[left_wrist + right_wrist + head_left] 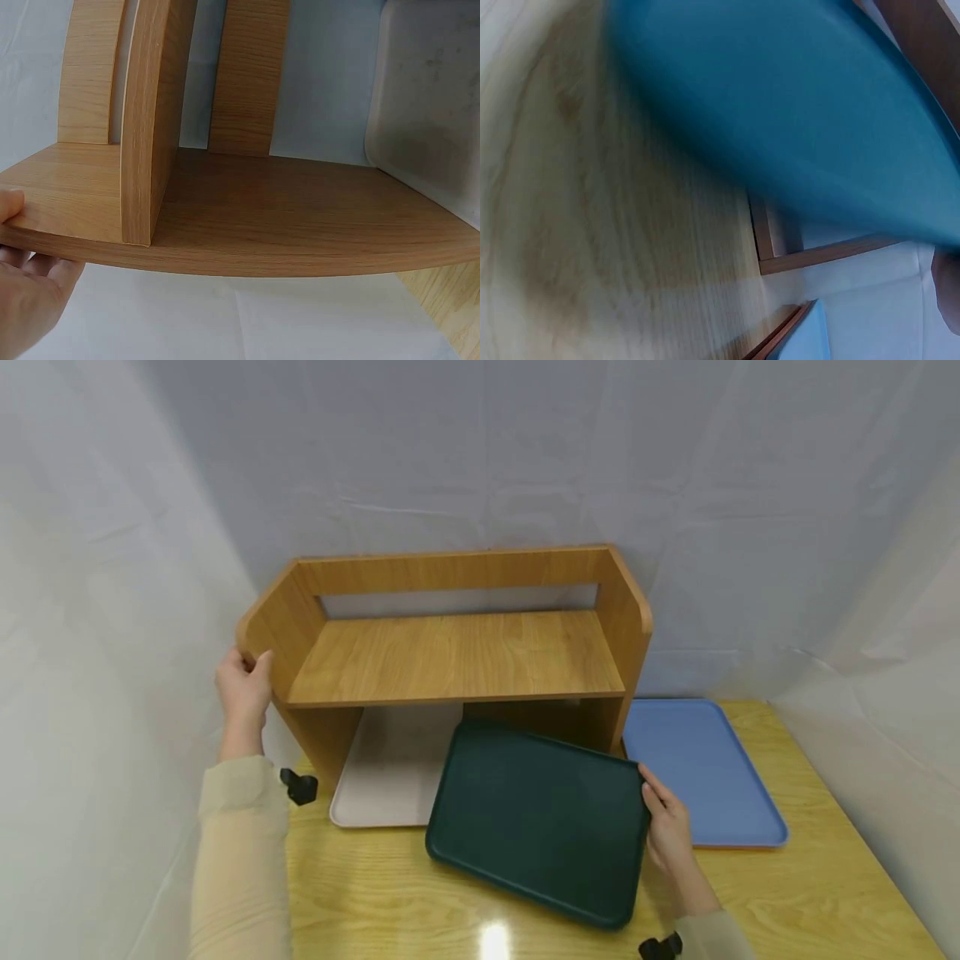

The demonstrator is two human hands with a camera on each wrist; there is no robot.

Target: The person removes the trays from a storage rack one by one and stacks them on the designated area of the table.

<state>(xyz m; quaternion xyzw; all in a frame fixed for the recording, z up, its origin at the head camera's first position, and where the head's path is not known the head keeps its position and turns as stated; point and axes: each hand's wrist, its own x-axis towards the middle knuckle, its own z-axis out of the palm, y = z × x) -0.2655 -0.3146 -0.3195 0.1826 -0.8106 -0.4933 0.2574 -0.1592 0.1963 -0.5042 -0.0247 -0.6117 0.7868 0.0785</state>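
My left hand [245, 693] pinches the front edge of the left side panel of a wooden shelf [457, 652]; in the left wrist view the thumb lies inside the panel [300, 225] and the fingers outside. In the head view my right hand [666, 818] grips a dark green tray [543, 822] by its right edge. The tray is tilted, its far edge overlapping the shelf's lower opening. Blurred and bluish, the tray [802, 97] fills the upper part of the right wrist view. A pale tray [397, 768] lies under the shelf on the left.
Right of the shelf, a blue tray [705, 777] lies with a reddish edge showing beneath it. All of this stands on a wood-grain table [360, 893]. White sheeting [480, 460] hangs behind and on both sides.
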